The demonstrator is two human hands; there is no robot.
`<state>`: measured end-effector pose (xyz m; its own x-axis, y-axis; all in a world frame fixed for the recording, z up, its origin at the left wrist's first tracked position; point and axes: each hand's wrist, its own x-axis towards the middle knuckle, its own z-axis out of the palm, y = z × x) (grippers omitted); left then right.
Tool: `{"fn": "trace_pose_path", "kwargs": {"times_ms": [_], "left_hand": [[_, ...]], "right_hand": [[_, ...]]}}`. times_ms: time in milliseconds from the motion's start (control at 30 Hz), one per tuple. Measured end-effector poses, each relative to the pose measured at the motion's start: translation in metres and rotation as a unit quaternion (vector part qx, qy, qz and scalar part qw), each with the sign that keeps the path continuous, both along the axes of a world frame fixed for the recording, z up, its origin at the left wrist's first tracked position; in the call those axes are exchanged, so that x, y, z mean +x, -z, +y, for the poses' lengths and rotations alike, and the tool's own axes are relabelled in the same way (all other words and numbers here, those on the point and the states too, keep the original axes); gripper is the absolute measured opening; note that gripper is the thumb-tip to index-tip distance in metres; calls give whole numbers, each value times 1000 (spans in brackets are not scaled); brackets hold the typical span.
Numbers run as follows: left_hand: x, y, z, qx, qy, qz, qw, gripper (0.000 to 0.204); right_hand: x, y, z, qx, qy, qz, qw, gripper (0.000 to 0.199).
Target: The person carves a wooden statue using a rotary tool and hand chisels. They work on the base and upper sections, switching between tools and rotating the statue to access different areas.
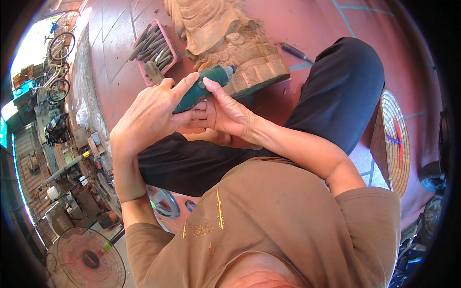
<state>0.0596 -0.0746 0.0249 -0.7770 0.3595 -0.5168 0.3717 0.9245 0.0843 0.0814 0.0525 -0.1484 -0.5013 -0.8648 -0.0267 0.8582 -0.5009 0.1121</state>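
Red tiled floor [120,43]: left hand [153,113] and right hand [223,113] both grip green cylindrical rotary tool [201,86], carving tan wooden statue [225,38]; next calls for steady tip contact.

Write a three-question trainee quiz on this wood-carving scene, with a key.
1. True or false: both hands grip the green rotary tool.
2. What holds the carving chisels? A) pink tray B) woven hat C) fan
3. Fill in: the tool's tip points at the base of the ____.

Key:
1. True: left hand and right hand both grip it.
2. A, the pink tray on the red floor.
3. Wooden carving.
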Motion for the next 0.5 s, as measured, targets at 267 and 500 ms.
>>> {"fn": "trace_pose_path", "kwargs": {"times_ms": [267, 500], "left_hand": [[2, 2, -1, 6, -5, 6, 1000, 75], [5, 2, -6, 2, -29, 17, 999, 75]], "right_hand": [[0, 8, -2, -4, -5, 19, 1000, 61], [-6, 5, -10, 28, 15, 40, 999, 59]]}}
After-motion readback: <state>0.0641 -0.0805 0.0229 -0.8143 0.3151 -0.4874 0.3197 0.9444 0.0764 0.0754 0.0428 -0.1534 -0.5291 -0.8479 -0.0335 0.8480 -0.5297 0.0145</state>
